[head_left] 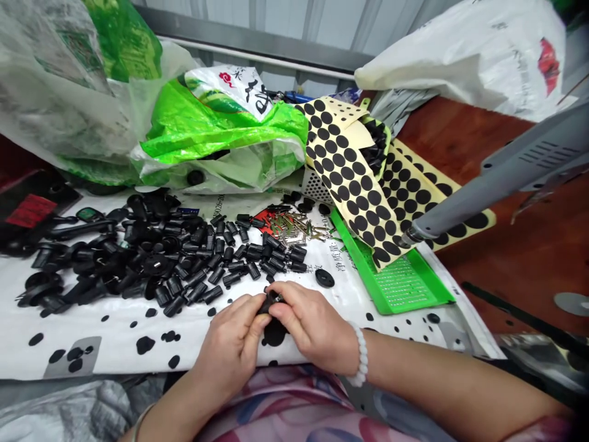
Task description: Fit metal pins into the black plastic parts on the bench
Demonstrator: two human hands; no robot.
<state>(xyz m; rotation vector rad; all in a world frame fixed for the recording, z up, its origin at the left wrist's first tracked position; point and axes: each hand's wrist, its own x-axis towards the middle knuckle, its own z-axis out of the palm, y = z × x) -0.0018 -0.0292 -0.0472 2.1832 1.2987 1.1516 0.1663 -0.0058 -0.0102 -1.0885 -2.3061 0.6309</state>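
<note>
At the table's front edge, my left hand (230, 337) is closed around a small black plastic part (267, 304). My right hand (317, 325) pinches at the same part from the other side, fingertips touching it. A bit of shiny metal (278, 299) shows between the right fingers; most of the part is hidden. Beyond the hands lies a heap of black plastic cylinders (197, 258) and round black pieces. Small metal clips (294, 230) are scattered behind the heap's right end. A flat black disc (324, 278) rests just past my right hand.
A green tray (381, 301) stands to the right, with a sheet of round black stickers (350, 172) leaning over it. A grey powered screwdriver (497, 166) reaches in from the right. Green plastic bags (221, 135) bulge along the back; a white bag (469, 55) is at the upper right.
</note>
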